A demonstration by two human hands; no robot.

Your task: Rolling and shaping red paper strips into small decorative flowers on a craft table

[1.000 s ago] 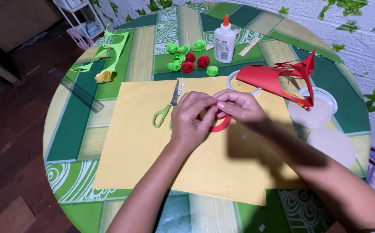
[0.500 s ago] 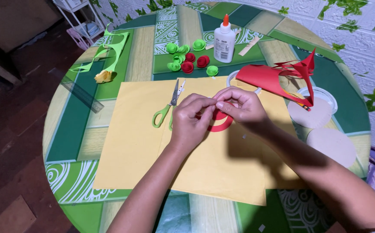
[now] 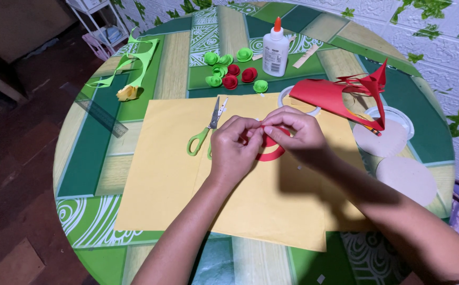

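1. Pinching a curved red paper strip between them, the left hand and right hand meet over the middle of a yellow paper sheet. Both hands are closed to a fingertip grip on the strip's upper end; the rest of the fingers curl in loosely.
2. The strip hangs as an arc just below and between the hands, its free end sweeping down and to the right over the yellow sheet. Neither hand is clearly nearer: the held end sits right at the meeting of the two sets of fingertips.
3. Green-handled scissors lie on the sheet just left of the left hand, blades pointing away from the person.
4. A larger piece of cut red paper lies beyond the right hand, curling up to spiky points at its far end.
5. A white glue bottle with an orange tip stands upright near the far edge, its label too small to tell apart.
6. Beside the bottle sits a cluster of small rolled paper roses, some green, some red.
7. Two grey card discs lie at the right, and green paper scraps at the far left, all on a round green patterned table.
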